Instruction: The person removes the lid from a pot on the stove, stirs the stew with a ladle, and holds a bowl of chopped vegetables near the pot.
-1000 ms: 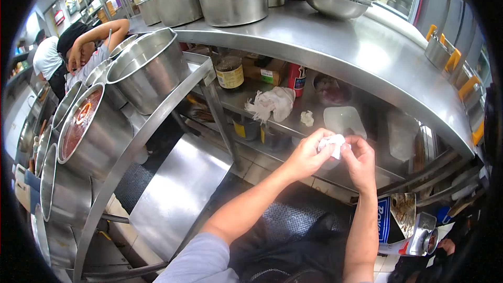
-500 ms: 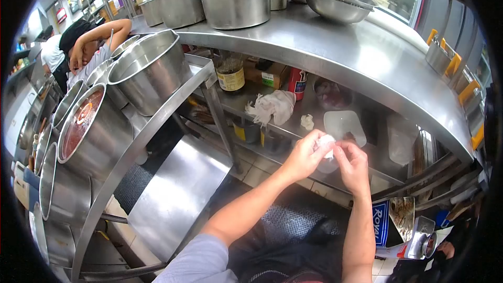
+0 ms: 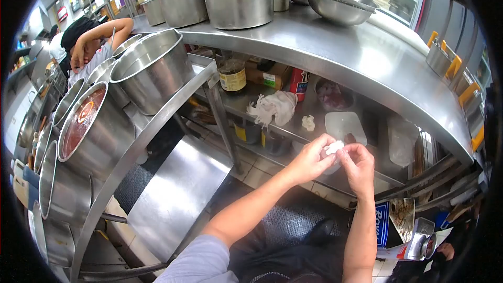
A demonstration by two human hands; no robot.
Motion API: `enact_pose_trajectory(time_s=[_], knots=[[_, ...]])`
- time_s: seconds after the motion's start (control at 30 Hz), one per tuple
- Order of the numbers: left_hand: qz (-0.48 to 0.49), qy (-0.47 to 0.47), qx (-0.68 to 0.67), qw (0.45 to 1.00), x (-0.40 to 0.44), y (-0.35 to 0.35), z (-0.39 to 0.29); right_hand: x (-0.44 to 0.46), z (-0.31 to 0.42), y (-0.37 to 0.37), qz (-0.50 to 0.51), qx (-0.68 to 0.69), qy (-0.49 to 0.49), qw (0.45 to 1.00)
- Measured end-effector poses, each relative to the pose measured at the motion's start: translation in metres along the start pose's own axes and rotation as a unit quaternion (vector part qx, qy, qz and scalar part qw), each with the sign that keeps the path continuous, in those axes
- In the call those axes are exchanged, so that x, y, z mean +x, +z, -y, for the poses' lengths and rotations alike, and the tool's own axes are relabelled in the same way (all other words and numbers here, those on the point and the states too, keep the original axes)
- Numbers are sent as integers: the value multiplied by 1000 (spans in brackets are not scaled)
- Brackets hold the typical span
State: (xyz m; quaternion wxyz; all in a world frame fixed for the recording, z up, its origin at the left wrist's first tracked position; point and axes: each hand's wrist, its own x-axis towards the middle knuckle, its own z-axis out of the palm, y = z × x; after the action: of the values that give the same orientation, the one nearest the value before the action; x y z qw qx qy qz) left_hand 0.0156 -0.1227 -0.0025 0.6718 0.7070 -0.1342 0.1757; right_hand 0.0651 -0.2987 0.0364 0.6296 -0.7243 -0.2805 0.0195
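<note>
Both hands meet in front of the lower shelf around a small white lump (image 3: pixel 333 148), whose exact kind I cannot make out. My left hand (image 3: pixel 314 160) is closed, with thumb and fingers pinching it from the left. From the right, my right hand (image 3: pixel 358 165) also pinches at the lump with thumb and fingertips. Just behind them stands a white plastic tub (image 3: pixel 340 120) with a small dark reddish piece in it. A similar off-white piece (image 3: pixel 308 122) lies on the shelf to its left, near a crumpled white cloth (image 3: pixel 273 107).
Large steel pots (image 3: pixel 157 71) line a rack at left, one holding red liquid. A steel counter (image 3: pixel 335 47) curves above the shelf, bearing pots and a colander (image 3: pixel 338 0). A co-worker (image 3: pixel 97 47) is at far left. A blue-labelled can (image 3: pixel 382 225) stands lower right.
The white lump has turned and shows more clearly between my fingertips. My right hand has shifted slightly right and down. The co-worker at left has moved a little.
</note>
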Motion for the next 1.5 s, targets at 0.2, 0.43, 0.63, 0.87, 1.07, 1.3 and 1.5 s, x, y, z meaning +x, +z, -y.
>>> enact_pose_trajectory(time_s=[0.2,0.43,0.63,0.87,1.07,1.3,1.5], knots=[[-41,-2,98,994,2,-6,0,1,-7,2,45,9,13,999],[-90,-3,137,987,6,-32,-13,2,10,15,67,-98,-107,987],[-86,-13,108,990,2,-32,-8,0,10,13,17,-108,-112,988],[-53,-30,50,997,-1,-16,5,-3,4,15,50,-80,-52,994],[-19,-82,-22,996,3,-17,-1,4,11,-1,13,-46,-52,998],[-8,-82,-50,995,1,-10,-4,4,7,-1,10,-28,-44,999],[-29,-95,-23,995,3,-13,-9,0,13,-8,-48,-92,-60,993]])
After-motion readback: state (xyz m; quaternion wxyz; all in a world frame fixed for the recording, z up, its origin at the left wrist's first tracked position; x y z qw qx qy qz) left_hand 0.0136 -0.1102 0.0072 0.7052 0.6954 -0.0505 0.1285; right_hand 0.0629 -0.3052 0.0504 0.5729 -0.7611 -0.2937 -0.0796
